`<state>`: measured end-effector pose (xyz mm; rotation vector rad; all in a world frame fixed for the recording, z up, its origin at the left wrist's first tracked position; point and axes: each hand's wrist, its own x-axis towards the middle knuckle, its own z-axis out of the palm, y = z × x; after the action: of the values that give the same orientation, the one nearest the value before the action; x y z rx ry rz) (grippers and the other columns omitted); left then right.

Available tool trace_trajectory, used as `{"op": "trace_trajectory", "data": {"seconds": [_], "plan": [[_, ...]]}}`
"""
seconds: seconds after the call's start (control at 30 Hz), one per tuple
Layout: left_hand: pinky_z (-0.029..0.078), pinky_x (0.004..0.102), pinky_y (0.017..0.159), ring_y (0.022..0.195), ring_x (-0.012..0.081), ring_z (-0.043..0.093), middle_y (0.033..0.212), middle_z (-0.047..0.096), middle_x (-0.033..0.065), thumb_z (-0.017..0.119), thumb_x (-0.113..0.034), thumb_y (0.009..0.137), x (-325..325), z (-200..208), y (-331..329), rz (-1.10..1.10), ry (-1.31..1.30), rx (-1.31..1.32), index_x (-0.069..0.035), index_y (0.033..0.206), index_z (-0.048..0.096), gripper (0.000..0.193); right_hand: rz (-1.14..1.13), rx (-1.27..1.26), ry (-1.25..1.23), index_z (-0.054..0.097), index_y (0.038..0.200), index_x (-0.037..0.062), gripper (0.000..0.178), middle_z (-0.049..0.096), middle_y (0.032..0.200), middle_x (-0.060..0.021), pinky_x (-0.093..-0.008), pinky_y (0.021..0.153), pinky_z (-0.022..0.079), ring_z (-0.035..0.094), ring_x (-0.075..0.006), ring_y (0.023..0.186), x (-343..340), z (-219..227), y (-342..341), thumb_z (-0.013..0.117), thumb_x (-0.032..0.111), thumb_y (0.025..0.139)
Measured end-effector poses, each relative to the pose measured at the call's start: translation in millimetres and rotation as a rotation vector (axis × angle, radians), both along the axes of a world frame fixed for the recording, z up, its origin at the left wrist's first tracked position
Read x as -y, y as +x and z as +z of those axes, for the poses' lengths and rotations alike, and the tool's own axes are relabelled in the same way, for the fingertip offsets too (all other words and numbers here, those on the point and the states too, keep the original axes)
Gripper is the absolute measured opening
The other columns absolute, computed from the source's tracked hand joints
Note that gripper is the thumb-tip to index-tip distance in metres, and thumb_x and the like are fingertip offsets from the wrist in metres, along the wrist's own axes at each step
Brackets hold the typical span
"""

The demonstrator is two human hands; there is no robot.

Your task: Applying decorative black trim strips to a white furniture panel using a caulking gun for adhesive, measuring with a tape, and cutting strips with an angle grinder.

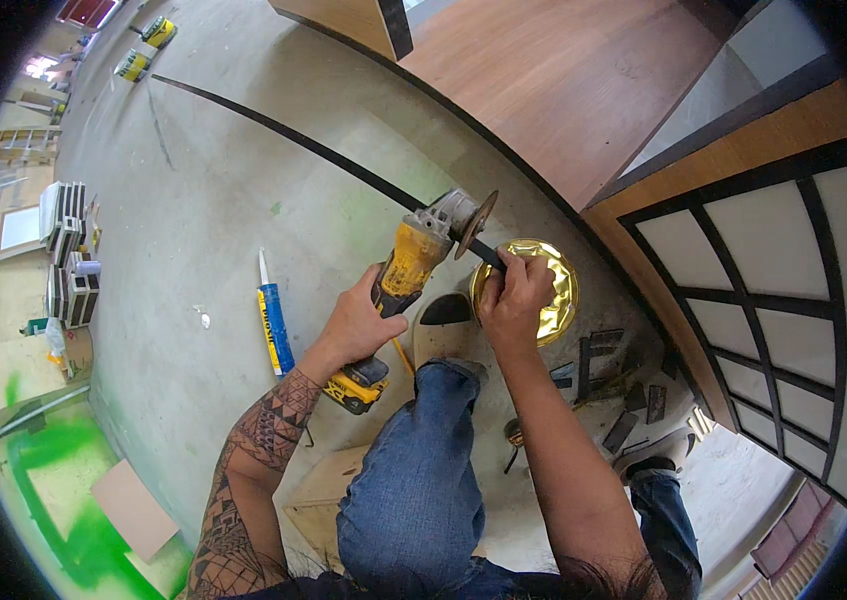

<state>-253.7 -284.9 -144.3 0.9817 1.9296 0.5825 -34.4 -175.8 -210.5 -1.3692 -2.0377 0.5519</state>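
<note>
My left hand (364, 325) is wrapped round the body of a yellow and black cordless angle grinder (414, 258). Its round brown disc (477, 225) stands on edge at the black strip, close to my right hand. A battery (352, 392) sits at the grinder's lower end. My right hand (517, 300) grips the near end of the long, thin black strip (294, 150), which runs off to the upper left across the floor. Beneath the right hand is a shiny gold round tin (561, 290), partly covered by that hand. Whether disc and strip touch, I cannot tell.
A blue sealant cartridge (275, 325) with a white nozzle lies left of my left arm. Short black offcuts (599, 350) and tools are scattered right of my right forearm. A wooden cabinet with a black-barred panel (759, 285) stands at the right. Yellow tins (158, 32) are far left.
</note>
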Motion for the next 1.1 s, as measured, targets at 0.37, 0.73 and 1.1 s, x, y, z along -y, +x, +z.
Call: {"op": "trace_trajectory", "data": {"seconds": [0.37,0.73,1.1], "plan": [[0.059,0.0435,0.091,0.101,0.0407,0.075,0.111,0.074,0.0289,0.079,-0.024,0.077,-5,7,1,-0.012,0.006,0.012,0.002,0.143,0.051,0.076,-0.008,-0.002,0.031,0.071,0.125,0.0050,0.041,0.055,0.112,-0.0145,-0.0528,0.092,0.041,0.053,-0.0363,0.106,0,-1,1,0.074,0.004,0.084],[0.059,0.0440,0.091,0.102,0.0418,0.075,0.112,0.074,0.0299,0.079,-0.024,0.076,3,0,-1,-0.024,-0.020,-0.012,0.002,0.145,0.050,0.080,-0.012,0.007,0.005,0.071,0.124,0.0053,0.041,0.055,0.111,-0.0153,-0.0538,0.093,0.042,0.054,-0.0366,0.108,-1,-3,2,0.073,0.003,0.083],[0.058,0.0437,0.092,0.104,0.0407,0.075,0.113,0.074,0.0278,0.079,-0.023,0.077,12,4,-2,-0.067,0.040,-0.046,0.001,0.146,0.049,0.079,-0.018,-0.012,0.045,0.071,0.121,0.0049,0.038,0.055,0.109,-0.0142,-0.0525,0.091,0.042,0.054,-0.0351,0.106,-1,-1,1,0.073,0.002,0.083]]}}
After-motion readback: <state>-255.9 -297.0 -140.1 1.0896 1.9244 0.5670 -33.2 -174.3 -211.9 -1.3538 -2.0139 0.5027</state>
